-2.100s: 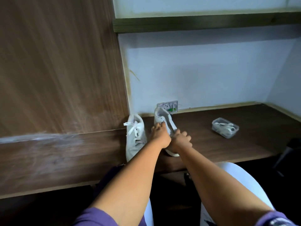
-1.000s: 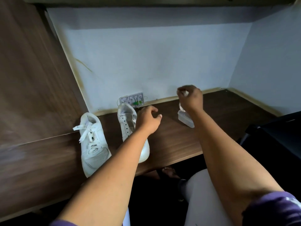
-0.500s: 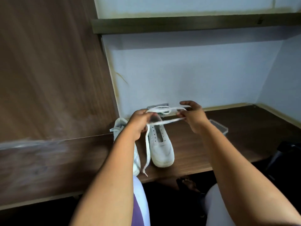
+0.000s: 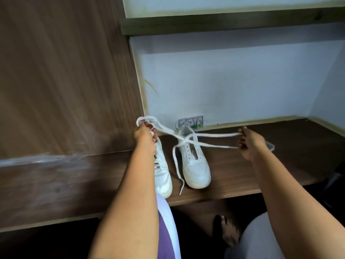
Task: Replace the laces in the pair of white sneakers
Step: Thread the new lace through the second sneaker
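- Two white sneakers stand side by side on the dark wooden desk [image 4: 261, 176], toes toward the person: the left sneaker [image 4: 162, 172] is partly hidden behind the left forearm, and the right sneaker [image 4: 194, 163] has bare eyelets down its open front.
- One loose white lace [image 4: 211, 135] is stretched in the air above the shoes, between the two hands.
- The left hand [image 4: 144, 134] is raised beside the wooden side panel [image 4: 65, 75], fingers curled round one end of the lace, which loops above the knuckles.
- The right hand [image 4: 251, 144] pinches the other end, where two strands (they cross over the right sneaker's collar) run in between thumb and fingers.
- One free tail of the lace hangs down between the two shoes, its tip near the desk's front edge.
- One clear plastic container [image 4: 269, 145] lies behind the right hand, mostly hidden.
- One wall socket [image 4: 191, 122] sits at the base of the pale wall, just behind the right sneaker.
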A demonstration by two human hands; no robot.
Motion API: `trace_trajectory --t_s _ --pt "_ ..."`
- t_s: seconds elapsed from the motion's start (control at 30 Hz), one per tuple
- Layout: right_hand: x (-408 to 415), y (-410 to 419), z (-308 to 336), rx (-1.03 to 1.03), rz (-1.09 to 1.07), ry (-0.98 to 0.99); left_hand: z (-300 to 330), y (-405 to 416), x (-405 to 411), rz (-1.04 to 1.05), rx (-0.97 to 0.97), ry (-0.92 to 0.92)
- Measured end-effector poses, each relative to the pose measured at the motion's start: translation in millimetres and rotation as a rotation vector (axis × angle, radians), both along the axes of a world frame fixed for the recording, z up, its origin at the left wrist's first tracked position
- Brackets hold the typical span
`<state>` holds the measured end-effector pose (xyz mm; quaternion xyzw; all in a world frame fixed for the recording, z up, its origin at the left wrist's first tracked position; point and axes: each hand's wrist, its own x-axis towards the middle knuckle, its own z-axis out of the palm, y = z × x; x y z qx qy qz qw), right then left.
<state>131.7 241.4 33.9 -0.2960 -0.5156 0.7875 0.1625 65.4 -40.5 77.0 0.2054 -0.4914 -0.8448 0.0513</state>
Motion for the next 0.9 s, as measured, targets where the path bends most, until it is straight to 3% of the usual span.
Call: trace_trajectory --t_s 0.07,0.13,0.2,0.27,0.3,0.33,0.43,0.5,0.6,0.67,0.77,0.9 --pt "-2.6 17.7 -14.2 -0.012 0.000 -0.085 -6.3 -15.2 -11.6 0.064 0.088 -0.057" --pt "-6.0 19.6 -20.4 0.102 0.039 -0.164 -11.3 -19.2 -17.5 0.035 -0.057 -0.111" --pt "-9.4 6.0 -19.1 0.234 0.100 -0.117 -16.9 -15.6 -19.3 -0.135 -0.560 -0.151" --pt "-6.3 -19.5 -15.6 0.334 0.263 -0.023 -24.5 -5.6 -10.6 -0.321 -1.287 -0.211" --pt "-3.3 -33.4 -13.9 0.375 0.381 0.020 -23.9 3.1 -1.7 -0.364 -1.478 -0.125" --pt "0.0 -47.9 -10.4 0.409 0.508 0.071 -23.3 14.6 5.1 -0.433 -1.496 0.019" --pt "2.7 -82.1 4.3 0.419 0.757 0.272 -16.3 48.6 26.8 -0.776 -1.069 0.328" --pt "-1.9 -89.8 11.3 0.371 0.693 0.381 -15.4 56.8 30.9 -0.872 -0.761 0.300" --pt "-3.1 -78.2 8.4 0.343 0.627 0.374 -5.2 43.4 28.0 -0.831 -0.484 0.229" --pt "-0.7 -61.6 -0.3 0.414 0.653 0.293 6.6 22.1 17.9 -0.633 -0.204 0.182" --pt "6.1 -36.1 -10.8 0.508 0.657 0.199 15.2 -18.0 0.1 -0.181 0.183 0.202" --pt "8.0 -9.2 -18.2 0.522 0.474 0.120 6.3 -48.5 -5.6 0.423 0.087 0.074"
